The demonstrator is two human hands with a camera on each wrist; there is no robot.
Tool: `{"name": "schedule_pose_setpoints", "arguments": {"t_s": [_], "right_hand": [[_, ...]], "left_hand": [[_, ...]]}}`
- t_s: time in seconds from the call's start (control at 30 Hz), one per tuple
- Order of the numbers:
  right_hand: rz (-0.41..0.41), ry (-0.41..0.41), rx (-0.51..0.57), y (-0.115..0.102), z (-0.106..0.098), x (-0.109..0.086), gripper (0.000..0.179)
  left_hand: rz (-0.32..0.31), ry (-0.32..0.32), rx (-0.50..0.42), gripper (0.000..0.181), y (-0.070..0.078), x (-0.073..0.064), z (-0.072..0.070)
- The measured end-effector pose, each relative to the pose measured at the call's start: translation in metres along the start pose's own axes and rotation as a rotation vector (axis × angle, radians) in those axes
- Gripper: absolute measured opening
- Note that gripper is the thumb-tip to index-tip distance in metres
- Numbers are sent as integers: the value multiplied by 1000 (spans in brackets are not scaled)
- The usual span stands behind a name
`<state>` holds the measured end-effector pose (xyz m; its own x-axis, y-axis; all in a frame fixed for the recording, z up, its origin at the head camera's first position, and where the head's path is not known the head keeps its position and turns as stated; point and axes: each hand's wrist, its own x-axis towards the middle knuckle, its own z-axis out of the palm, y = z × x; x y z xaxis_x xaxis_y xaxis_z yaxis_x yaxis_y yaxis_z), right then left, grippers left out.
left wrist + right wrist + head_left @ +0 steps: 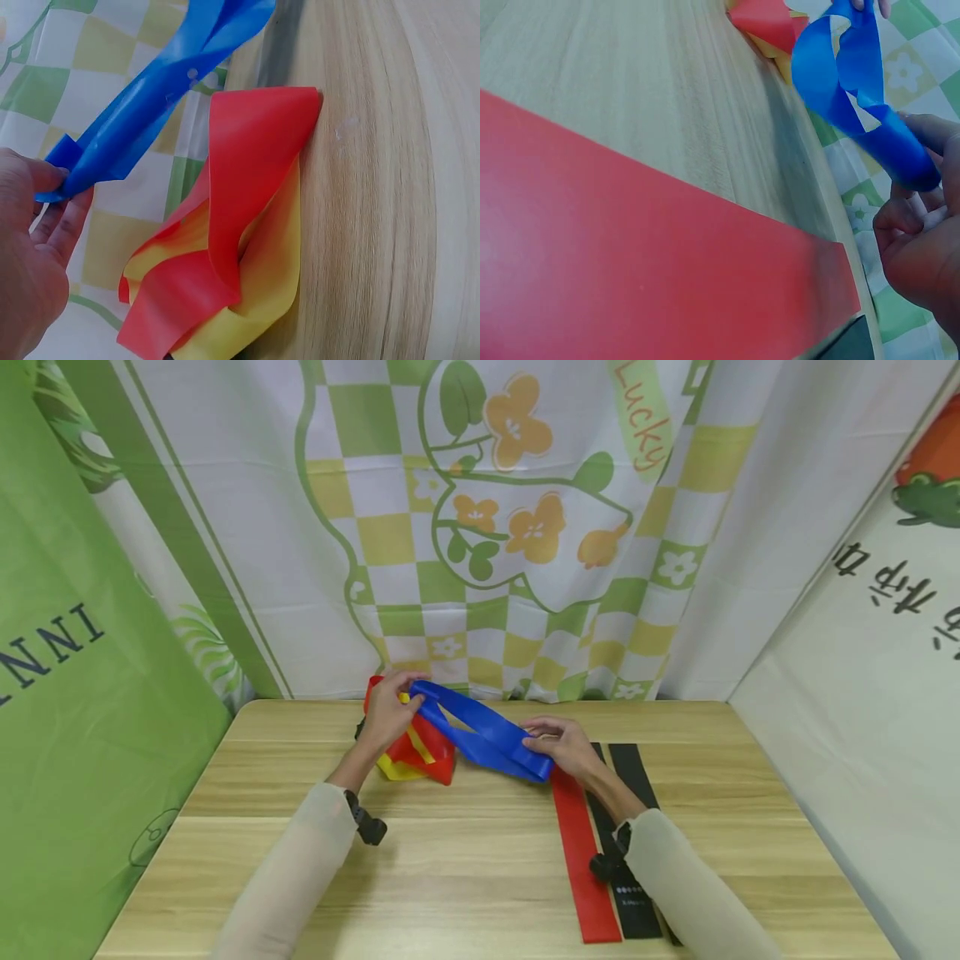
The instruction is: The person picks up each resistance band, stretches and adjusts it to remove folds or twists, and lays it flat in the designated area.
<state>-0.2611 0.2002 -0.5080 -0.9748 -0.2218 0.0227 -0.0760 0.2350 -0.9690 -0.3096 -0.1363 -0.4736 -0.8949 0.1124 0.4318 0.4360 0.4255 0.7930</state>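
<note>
A blue resistance loop band (501,740) is stretched slightly between both hands above the back of the table, its two layers parted in the middle. My left hand (388,717) pinches its left end between thumb and fingers, as the left wrist view shows. The other end lies in the grip of my right hand (567,747). Below the left hand sits a loose heap of a red band (251,165) and a yellow band (274,270). A flat red band (583,868) lies lengthwise below the right hand.
Black bands (639,914) lie flat beside the red one, partly under the right forearm. Patterned curtains (465,527) hang right behind the wooden table's (465,877) back edge, with a green cloth (97,760) at left and a white one (855,735) at right.
</note>
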Motion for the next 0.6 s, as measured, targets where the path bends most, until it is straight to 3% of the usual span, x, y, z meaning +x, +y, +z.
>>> {"name": "schedule_pose_setpoints", "arguments": {"t_s": [0.17,0.33,0.5,0.6], "right_hand": [[-39,7,9,-4,-6,-5,30],[-46,22,101,-8,-13,-10,31],[-75,57,151,-7,-21,-12,31],[-81,79,171,-7,-25,-14,30]], "left_hand": [[25,2,-16,33,-2,-3,-5],[66,30,7,37,-2,-5,-12],[64,58,39,39,-2,-7,-18],[53,64,55,32,0,-9,-21]]}}
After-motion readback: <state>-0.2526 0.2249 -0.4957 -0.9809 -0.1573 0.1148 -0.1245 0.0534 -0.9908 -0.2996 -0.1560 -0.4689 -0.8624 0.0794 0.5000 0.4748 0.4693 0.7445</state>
